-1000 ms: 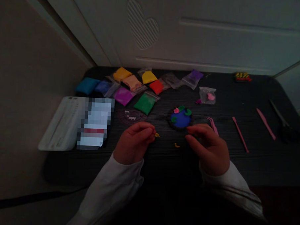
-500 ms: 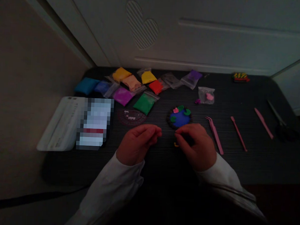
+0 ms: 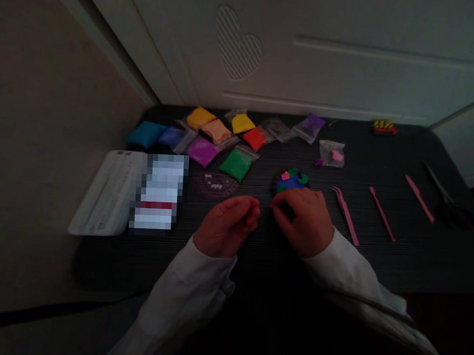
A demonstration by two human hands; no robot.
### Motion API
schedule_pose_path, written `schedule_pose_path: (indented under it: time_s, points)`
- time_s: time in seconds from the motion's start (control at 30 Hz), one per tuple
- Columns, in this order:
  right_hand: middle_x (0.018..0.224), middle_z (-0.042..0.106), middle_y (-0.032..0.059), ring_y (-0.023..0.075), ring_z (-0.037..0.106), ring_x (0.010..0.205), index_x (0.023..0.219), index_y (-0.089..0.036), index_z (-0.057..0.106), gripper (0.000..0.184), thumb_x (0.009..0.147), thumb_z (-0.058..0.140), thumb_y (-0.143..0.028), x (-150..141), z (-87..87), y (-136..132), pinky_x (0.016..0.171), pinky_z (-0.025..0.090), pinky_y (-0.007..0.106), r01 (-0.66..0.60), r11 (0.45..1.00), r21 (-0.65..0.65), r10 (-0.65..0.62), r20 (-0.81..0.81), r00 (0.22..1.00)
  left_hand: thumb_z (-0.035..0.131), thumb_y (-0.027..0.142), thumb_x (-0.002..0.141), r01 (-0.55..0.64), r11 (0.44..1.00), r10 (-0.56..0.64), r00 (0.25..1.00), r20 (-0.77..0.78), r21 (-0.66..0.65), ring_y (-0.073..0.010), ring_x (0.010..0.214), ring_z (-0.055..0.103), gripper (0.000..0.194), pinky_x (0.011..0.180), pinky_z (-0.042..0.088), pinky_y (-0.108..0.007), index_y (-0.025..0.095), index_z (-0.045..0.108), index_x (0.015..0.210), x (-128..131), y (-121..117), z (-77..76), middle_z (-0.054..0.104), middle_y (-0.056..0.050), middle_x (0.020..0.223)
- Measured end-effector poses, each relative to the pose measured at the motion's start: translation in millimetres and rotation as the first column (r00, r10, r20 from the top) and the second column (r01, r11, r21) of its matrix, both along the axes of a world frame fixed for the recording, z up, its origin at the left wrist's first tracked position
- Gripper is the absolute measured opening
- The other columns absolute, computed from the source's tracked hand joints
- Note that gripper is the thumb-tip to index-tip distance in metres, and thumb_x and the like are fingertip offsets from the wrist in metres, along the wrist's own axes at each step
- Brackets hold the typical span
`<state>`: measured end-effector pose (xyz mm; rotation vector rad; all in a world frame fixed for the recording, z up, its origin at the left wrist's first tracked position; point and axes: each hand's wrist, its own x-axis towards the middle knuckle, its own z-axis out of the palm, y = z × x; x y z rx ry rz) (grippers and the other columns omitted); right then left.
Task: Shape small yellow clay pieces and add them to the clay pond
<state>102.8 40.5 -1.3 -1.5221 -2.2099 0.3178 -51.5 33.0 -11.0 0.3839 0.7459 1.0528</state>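
Blue pond model [image 3: 290, 186], partly hidden by the right hand [image 3: 308, 222] on the table [image 3: 379, 157], already bears green pads [image 3: 303, 179] and a pink flower [image 3: 286, 175], anything unfinished unclear, while that hand and the left hand [image 3: 225, 225] curl, fingertips drawn together, whether gripping anything I cannot tell.

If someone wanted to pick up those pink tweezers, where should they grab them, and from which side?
Probably across the middle of the pink tweezers, thumb and fingers on opposite long sides, coming down from above and the person's near side. They lie on the dark table with the blunt end towards the person and the bent tips pointing away.
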Motion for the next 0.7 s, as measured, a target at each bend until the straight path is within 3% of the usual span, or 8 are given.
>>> schedule_pose_path:
  time_s: [0.1,0.2,0.33,0.5,0.7]
  points:
    - [0.078,0.063,0.0005,0.0175,0.055,0.076,0.080,-0.021,0.058,0.008,0.075,0.052,-0.022,11.2,5.2,-0.7,0.069,0.034,0.033,0.031,0.999,0.029,-0.031,-0.031,0.999,0.070,0.021,0.060,-0.021,1.000,0.021,0.999,0.028,0.005,-0.0053,0.049,0.042,0.013,0.041,0.030,-0.016,0.013,0.061,0.062,-1.8,0.4,-1.4,0.052,0.002,0.055]
    - [0.080,0.062,0.0021,0.0162,0.055,0.073,0.085,-0.021,0.058,0.011,0.076,0.052,-0.025,41.0,8.1,-4.0,0.069,0.039,0.032,0.128,0.989,0.071,-0.124,-0.059,0.990,0.070,0.018,0.059,-0.039,0.999,0.039,0.998,0.048,0.006,-0.0046,0.050,0.042,0.013,0.042,0.030,-0.015,0.014,0.057,0.057,-3.6,1.0,-1.2,0.051,0.003,0.055]
    - [0.083,0.059,0.0050,0.0192,0.055,0.076,0.090,-0.021,0.058,0.019,0.074,0.055,-0.030,91.4,-4.6,-14.6,0.073,0.041,0.037,0.304,0.949,0.087,-0.302,-0.033,0.953,0.071,0.017,0.058,-0.021,1.000,0.020,0.998,0.052,0.019,-0.0051,0.050,0.042,0.016,0.043,0.031,-0.016,0.014,0.056,0.054,-2.8,0.2,0.3,0.049,0.004,0.053]
    - [0.089,0.058,0.0091,0.0232,0.054,0.079,0.099,-0.018,0.058,0.036,0.069,0.058,-0.038,116.7,-25.6,-25.8,0.069,0.042,0.039,0.399,0.915,-0.055,-0.397,0.041,0.917,0.071,0.020,0.059,0.024,0.999,-0.024,1.000,0.008,0.026,-0.0063,0.051,0.044,0.012,0.044,0.034,-0.017,0.015,0.061,0.059,0.1,-1.9,-0.9,0.051,0.002,0.053]
    - [0.066,0.056,0.0003,0.0154,0.051,0.056,0.092,-0.022,0.059,0.031,0.061,0.062,-0.028,116.7,-17.7,-16.7,0.053,0.035,0.029,0.495,0.833,-0.248,-0.518,-0.032,0.855,0.064,0.026,0.068,0.058,0.998,-0.058,0.997,-0.045,0.017,-0.0076,0.052,0.044,0.013,0.046,0.034,-0.019,0.014,0.060,0.063,8.4,-5.8,-0.9,0.053,0.001,0.057]
